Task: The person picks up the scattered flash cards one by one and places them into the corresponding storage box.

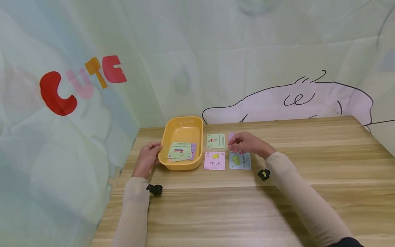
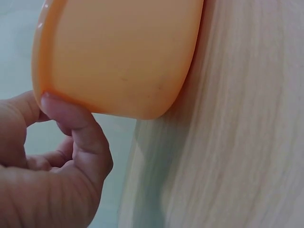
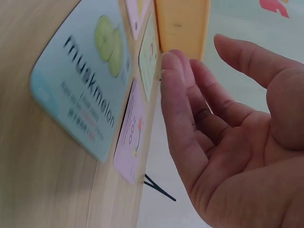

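My left hand pinches the left rim of a yellow plastic tray between thumb and fingers, as the left wrist view shows close up. Inside the tray lies a loose pile of cards, a green one on top. Over the cards to the right of the tray hovers my right hand, thumb apart from the relaxed fingers and nothing held. Beneath and around it lie a blue muskmelon card, a pink chick card, a green Lantern Festival card and a purple card, which the hand partly hides in the head view.
The cards form two rows on the wood-grain table, close beside the tray. A printed curtain hangs right behind the table's back edge and along its left side. Each wrist wears a small black camera.
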Available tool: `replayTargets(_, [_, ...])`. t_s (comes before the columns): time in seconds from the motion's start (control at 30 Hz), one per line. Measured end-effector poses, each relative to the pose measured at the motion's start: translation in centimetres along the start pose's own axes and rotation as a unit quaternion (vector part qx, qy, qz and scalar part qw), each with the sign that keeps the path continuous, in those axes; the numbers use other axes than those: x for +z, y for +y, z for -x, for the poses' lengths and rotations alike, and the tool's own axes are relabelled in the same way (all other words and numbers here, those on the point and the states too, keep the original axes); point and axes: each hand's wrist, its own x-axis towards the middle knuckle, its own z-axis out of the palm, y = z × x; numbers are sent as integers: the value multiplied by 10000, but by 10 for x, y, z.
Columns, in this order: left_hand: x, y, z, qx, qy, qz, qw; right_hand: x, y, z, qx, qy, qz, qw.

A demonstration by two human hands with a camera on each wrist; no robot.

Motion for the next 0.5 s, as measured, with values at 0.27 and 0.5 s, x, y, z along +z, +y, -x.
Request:
replayTargets(0.27, [1,1,-1,-54,150,-143,9998,-3,9,9,-137,129,904,9957])
replayTargets(0.5, [0,2,0,-45,161,-97,9998,1,15,12,123,343,1198,9921])
